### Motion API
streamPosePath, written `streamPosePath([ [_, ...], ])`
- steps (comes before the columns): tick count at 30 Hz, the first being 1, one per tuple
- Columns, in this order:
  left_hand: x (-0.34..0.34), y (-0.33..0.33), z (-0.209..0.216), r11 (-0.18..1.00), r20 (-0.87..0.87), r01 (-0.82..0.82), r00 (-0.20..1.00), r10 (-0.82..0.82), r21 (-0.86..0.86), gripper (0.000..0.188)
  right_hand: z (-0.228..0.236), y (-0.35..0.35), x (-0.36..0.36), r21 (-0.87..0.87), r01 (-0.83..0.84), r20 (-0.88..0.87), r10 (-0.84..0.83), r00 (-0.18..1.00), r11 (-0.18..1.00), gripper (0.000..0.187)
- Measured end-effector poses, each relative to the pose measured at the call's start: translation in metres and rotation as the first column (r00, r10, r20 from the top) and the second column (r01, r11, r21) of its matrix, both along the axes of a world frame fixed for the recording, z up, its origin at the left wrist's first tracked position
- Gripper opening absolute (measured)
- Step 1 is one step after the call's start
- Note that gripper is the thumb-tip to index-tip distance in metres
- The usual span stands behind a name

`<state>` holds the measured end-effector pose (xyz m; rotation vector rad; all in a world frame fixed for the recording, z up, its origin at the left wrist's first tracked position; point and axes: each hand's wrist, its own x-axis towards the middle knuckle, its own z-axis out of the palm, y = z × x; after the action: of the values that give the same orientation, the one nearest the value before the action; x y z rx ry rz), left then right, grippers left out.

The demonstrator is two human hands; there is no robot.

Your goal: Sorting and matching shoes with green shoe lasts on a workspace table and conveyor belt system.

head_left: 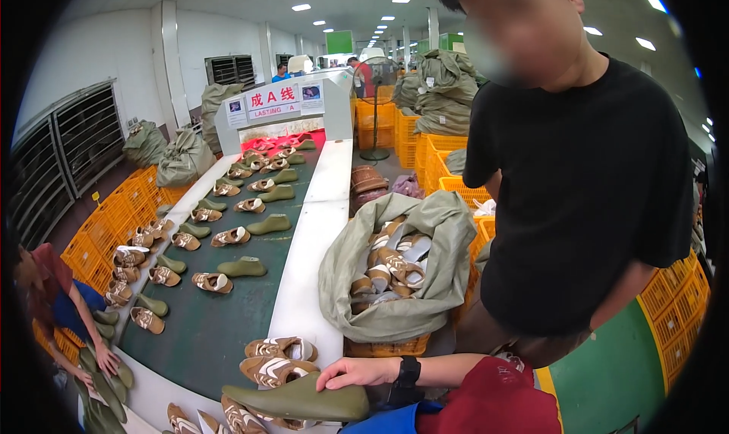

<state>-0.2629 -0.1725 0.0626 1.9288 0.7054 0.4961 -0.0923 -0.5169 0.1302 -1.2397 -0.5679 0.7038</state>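
Observation:
My right hand (351, 372) comes in from the lower right, with a black watch on the wrist and a red sleeve above. Its fingers are bent over the top of an olive-green shoe last (296, 398) lying on its side at the near end of the line. Right behind the last are brown sneakers with white stripes (275, 369). More brown sneakers (180, 417) lie to its left, one partly hidden under it. A blue apron (387, 420) shows at the bottom edge. My left hand is not in view.
Pairs of sneakers and lasts stand on a green conveyor belt (250, 312) with white edges (319, 229). An open sack (342, 282) of sneakers stands to the right. Close by is a person in a black T-shirt (577, 183). At left, another person's hands (106, 358) touch green lasts.

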Motion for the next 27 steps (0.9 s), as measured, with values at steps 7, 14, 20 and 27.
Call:
streamPosePath([
  [7, 0.045, -0.047, 0.073, 0.751, 0.46, 0.592, 0.776, -0.432, -0.294, 0.048, -0.009, 0.008, -0.003, -0.041, -0.206, -0.036, 0.205, 0.978, 0.978, 0.027],
  [14, 0.043, -0.051, 0.096, 0.78, 0.082, 0.589, 0.806, -0.587, -0.21, 0.036, -0.02, 0.01, -0.007, 0.078, -0.378, -0.132, 0.386, 0.913, 0.922, 0.047],
  [20, 0.04, -0.071, 0.119, 0.842, 0.078, 0.535, 0.844, -0.53, -0.066, 0.028, -0.043, 0.018, -0.005, -0.005, -0.436, -0.237, 0.422, 0.875, 0.9, 0.045],
  [27, 0.031, -0.066, 0.136, 0.778, 0.11, 0.614, 0.789, -0.604, -0.13, 0.026, -0.062, 0.031, -0.016, -0.178, -0.44, -0.225, 0.399, 0.889, 0.88, 0.048],
])
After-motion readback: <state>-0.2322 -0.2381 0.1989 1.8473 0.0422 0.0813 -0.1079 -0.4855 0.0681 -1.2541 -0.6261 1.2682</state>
